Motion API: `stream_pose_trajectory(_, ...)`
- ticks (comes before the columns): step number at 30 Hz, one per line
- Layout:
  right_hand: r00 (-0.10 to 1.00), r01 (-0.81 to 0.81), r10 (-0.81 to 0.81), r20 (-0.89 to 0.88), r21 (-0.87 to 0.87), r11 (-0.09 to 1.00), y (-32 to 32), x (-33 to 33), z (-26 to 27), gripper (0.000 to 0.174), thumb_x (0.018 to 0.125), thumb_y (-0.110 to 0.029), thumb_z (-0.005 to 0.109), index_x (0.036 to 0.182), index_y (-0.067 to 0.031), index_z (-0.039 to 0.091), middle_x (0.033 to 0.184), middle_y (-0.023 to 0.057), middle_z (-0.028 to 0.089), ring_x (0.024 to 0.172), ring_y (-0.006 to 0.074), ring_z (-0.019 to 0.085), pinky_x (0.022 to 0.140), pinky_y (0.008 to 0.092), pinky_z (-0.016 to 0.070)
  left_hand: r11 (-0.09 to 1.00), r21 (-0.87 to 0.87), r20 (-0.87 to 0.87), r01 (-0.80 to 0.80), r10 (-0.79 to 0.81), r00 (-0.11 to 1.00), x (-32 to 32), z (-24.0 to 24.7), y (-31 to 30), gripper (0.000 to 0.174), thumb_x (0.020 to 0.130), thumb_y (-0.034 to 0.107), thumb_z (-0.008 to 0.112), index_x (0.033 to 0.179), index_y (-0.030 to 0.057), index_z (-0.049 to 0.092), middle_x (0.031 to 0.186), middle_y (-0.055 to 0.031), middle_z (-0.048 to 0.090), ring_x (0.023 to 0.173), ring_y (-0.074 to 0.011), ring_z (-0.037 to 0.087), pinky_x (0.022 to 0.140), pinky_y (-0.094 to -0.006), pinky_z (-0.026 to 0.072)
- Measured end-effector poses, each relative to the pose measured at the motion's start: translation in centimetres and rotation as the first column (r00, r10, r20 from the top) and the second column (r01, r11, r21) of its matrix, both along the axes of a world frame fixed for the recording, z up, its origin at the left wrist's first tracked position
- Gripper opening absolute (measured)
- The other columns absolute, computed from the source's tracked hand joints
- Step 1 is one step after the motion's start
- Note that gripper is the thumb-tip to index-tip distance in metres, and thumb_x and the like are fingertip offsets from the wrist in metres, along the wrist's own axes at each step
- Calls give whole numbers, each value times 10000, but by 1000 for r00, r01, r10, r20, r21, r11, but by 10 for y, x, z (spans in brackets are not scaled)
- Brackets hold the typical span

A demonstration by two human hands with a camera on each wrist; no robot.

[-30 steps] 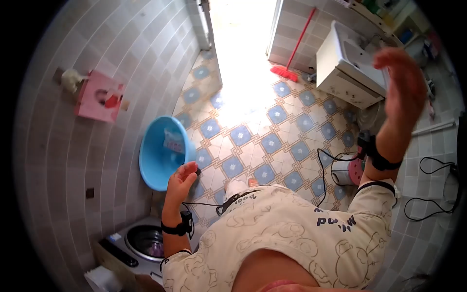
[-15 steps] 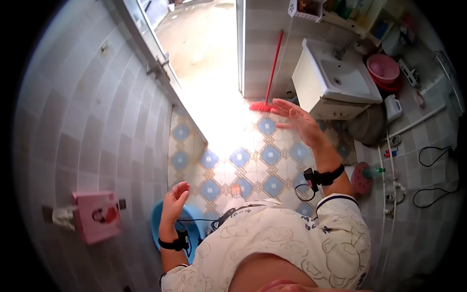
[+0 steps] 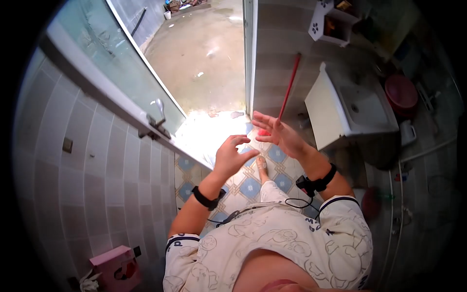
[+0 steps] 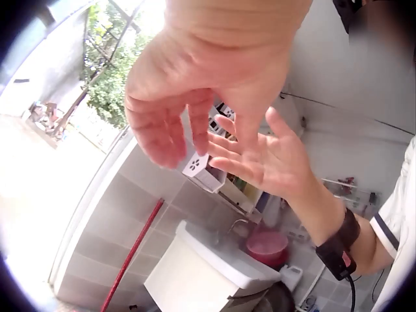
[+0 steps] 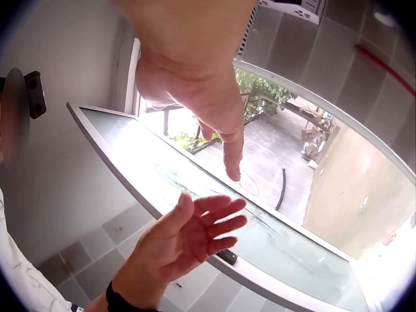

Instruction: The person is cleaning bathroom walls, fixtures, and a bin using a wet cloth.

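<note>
In the head view my left hand and right hand are raised in front of my body, close together but apart. Relaxed, spread fingers show on both, with nothing held. The right wrist view has the left palm turned up below the right hand. Nearest to the left hand is the glazed door, which stands ajar with its metal handle on the near side. Behind the right hand leans a red broom, its head partly covered by the fingers.
A doorway leads out to a sunlit concrete yard. On the right stand a white washbasin cabinet and a red basin. A white holder hangs on the wall above. At lower left is a pink box on the tiled wall.
The view has shifted toward the doorway, and the blue tub has left it. My right hand has come down and inward from the right; the left has moved forward to meet it mid-view.
</note>
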State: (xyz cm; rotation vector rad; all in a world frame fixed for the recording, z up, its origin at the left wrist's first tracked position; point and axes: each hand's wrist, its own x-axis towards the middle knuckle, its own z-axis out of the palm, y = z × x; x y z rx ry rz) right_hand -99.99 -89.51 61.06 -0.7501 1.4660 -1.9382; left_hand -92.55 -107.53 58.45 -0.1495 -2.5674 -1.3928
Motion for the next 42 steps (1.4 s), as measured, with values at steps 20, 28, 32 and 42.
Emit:
stream_pose_trajectory(20,980,12,15,200,-132,991,-172,-373,-15,615,895,-470,353,1280,8,319,1360,128,276,1272,266,251,963,442,336,766,-213,16,-606,623,782,-398,-47,-188,164,727,219,572,694,60,597,918,-103,611,822,-293,577,717,-381,461)
stream_pose_trajectory(28,922,261,-247,299,-5,965,-295,-512,-44,572,915,-422,350,1271,25,319,1337,126,308,1236,260,311,942,420,359,737,-311,228,-600,670,706,-575,-25,-373,241,710,314,609,679,75,610,788,-101,618,731,-264,597,652,-380,470)
stream_pose_trajectory(32,887,373,-327,326,-89,924,-328,-566,-39,601,916,-431,339,1292,32,268,1355,132,274,1275,259,239,973,428,322,965,-138,243,-223,251,937,-637,-10,-377,378,680,402,676,760,33,651,809,-87,632,759,-199,608,699,-317,464)
stream_pose_trajectory(42,823,551,-489,291,-195,811,-333,-605,-41,535,926,-391,332,1281,9,311,1390,122,208,1291,264,203,1003,467,282,949,197,263,246,-293,919,-698,-39,-309,172,698,207,671,724,41,634,999,-81,605,895,-233,578,768,-339,446)
